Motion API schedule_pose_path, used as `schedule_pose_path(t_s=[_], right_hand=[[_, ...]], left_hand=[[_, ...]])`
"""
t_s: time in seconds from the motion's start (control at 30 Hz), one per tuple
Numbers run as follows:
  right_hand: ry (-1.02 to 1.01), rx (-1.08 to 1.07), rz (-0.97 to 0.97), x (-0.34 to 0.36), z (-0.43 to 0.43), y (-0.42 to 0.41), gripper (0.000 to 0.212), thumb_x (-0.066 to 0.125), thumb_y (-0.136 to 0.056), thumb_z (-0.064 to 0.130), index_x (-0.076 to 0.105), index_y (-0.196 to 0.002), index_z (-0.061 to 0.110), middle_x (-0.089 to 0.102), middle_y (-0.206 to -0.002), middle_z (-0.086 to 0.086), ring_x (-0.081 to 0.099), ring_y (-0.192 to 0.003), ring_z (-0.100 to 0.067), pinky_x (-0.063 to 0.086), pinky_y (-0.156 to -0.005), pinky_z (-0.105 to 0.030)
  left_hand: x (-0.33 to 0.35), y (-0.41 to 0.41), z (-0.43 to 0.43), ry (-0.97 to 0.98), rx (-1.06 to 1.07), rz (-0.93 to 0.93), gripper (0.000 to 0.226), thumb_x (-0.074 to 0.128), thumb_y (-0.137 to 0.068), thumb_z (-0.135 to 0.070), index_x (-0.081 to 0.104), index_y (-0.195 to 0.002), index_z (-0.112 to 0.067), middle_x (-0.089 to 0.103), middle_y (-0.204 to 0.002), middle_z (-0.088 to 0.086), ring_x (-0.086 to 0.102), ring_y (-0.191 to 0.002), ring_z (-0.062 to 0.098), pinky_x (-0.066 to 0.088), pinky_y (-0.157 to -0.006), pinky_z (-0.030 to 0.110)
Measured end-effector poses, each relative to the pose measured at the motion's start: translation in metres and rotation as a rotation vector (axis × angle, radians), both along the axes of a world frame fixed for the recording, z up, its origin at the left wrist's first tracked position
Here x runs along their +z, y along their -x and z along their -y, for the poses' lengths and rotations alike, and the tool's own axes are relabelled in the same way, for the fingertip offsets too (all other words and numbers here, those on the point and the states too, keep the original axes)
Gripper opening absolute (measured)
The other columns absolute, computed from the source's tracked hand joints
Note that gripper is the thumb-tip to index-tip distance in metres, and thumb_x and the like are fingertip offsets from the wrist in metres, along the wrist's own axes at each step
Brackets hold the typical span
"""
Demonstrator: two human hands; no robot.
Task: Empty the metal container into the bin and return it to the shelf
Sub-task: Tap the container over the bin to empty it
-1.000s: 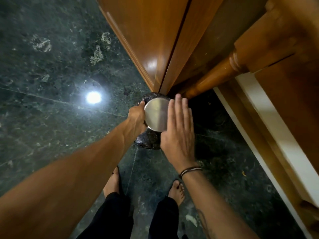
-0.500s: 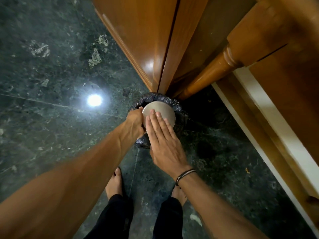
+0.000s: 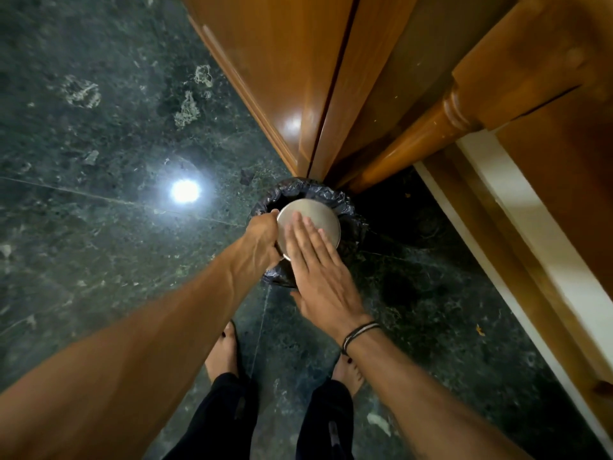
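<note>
Metal container (image 3: 311, 220) upturned, flat round base facing camera, directly over bin (image 3: 348, 207) mouth. Left hand (image 3: 262, 237) wrapped around container's left rim, gripping it. Right hand (image 3: 318, 277) open, flat, fingers on base, likely tapping contents out. Container smooth, brushed steel; bin lined with crinkled black plastic. Floor (image 3: 99, 227) polished dark stone. Shelf not visible.
</note>
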State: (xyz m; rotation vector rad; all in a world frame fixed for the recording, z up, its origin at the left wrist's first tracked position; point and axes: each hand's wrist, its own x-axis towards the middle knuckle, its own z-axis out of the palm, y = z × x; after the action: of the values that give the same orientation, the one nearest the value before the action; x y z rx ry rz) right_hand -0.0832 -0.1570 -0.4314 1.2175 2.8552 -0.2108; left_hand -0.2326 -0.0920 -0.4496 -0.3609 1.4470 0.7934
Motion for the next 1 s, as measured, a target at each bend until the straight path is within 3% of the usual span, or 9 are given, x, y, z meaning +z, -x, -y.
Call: schedule_pose_path(t_s=[0.3,0.43,0.5,0.6,0.7,0.87,0.93,1.0], right_hand=[[0.035,-0.006,0.068,-0.003,-0.007,-0.006,0.122,0.081,-0.091,0.030,-0.001,-0.177,-0.001,-0.006,-0.187,-0.022,-0.004,-0.175,-0.036,0.003,-0.143,-0.049],[0.050,-0.071,-0.005,-0.002,-0.008,-0.007,0.120,0.074,-0.091,0.036,0.000,-0.176,-0.002,-0.005,-0.187,-0.024,-0.005,-0.176,-0.037,0.002,-0.143,-0.049],[0.097,-0.047,0.042,-0.002,-0.009,-0.009,0.132,0.085,-0.084,0.038,0.000,-0.177,-0.001,-0.007,-0.187,-0.022,-0.005,-0.175,-0.035,0.004,-0.143,-0.048],[0.090,-0.125,-0.021,-0.001,-0.008,-0.012,0.128,0.079,-0.085,0.043,0.004,-0.177,-0.003,-0.002,-0.187,-0.025,-0.001,-0.175,-0.038,0.008,-0.143,-0.051],[0.107,-0.124,0.025,-0.005,-0.007,-0.014,0.140,0.090,-0.078,0.046,0.004,-0.177,-0.003,-0.002,-0.187,-0.024,-0.001,-0.175,-0.038,0.012,-0.143,-0.051],[0.082,-0.100,0.038,-0.006,-0.005,-0.015,0.128,0.084,-0.084,0.033,0.002,-0.177,-0.002,-0.006,-0.187,-0.024,-0.003,-0.175,-0.037,0.011,-0.143,-0.051],[0.078,-0.119,-0.019,-0.002,-0.007,-0.016,0.120,0.080,-0.089,0.029,0.005,-0.176,-0.003,-0.003,-0.187,-0.024,-0.002,-0.175,-0.037,0.011,-0.143,-0.051],[0.036,-0.103,-0.053,-0.002,-0.003,-0.016,0.109,0.073,-0.093,0.023,0.007,-0.176,-0.003,0.001,-0.187,-0.024,0.000,-0.176,-0.037,0.010,-0.143,-0.050]], left_hand=[[-0.008,0.006,0.005,0.025,-0.077,-0.077,0.050,0.040,-0.121,-0.030,0.068,-0.151,-0.002,0.074,-0.149,0.025,0.072,-0.140,0.042,0.056,-0.122,0.059],[-0.008,0.005,0.007,0.045,-0.084,-0.088,0.051,0.040,-0.121,-0.031,0.066,-0.153,-0.001,0.074,-0.149,0.025,0.072,-0.139,0.043,0.057,-0.121,0.060],[-0.010,0.003,0.006,0.031,-0.085,-0.102,0.051,0.039,-0.121,-0.029,0.067,-0.151,0.001,0.074,-0.148,0.026,0.073,-0.138,0.044,0.058,-0.120,0.061],[-0.007,-0.001,0.005,0.052,-0.062,-0.097,0.050,0.039,-0.121,-0.028,0.068,-0.150,0.000,0.074,-0.148,0.027,0.071,-0.139,0.046,0.057,-0.120,0.063],[-0.004,-0.001,0.005,0.063,-0.089,-0.125,0.049,0.042,-0.120,-0.029,0.069,-0.149,0.000,0.075,-0.146,0.027,0.073,-0.135,0.047,0.059,-0.117,0.063],[-0.004,0.000,0.009,0.039,-0.091,-0.124,0.050,0.041,-0.121,-0.029,0.069,-0.149,0.001,0.074,-0.147,0.027,0.074,-0.121,0.040,0.063,-0.108,0.056],[0.000,0.001,0.011,0.051,-0.070,-0.110,0.050,0.041,-0.120,-0.028,0.068,-0.151,0.001,0.073,-0.149,0.027,0.074,-0.123,0.042,0.063,-0.100,0.053],[-0.002,0.001,0.010,0.047,-0.056,-0.097,0.049,0.043,-0.120,-0.028,0.068,-0.151,-0.001,0.074,-0.149,0.027,0.073,-0.134,0.044,0.063,-0.107,0.055]])
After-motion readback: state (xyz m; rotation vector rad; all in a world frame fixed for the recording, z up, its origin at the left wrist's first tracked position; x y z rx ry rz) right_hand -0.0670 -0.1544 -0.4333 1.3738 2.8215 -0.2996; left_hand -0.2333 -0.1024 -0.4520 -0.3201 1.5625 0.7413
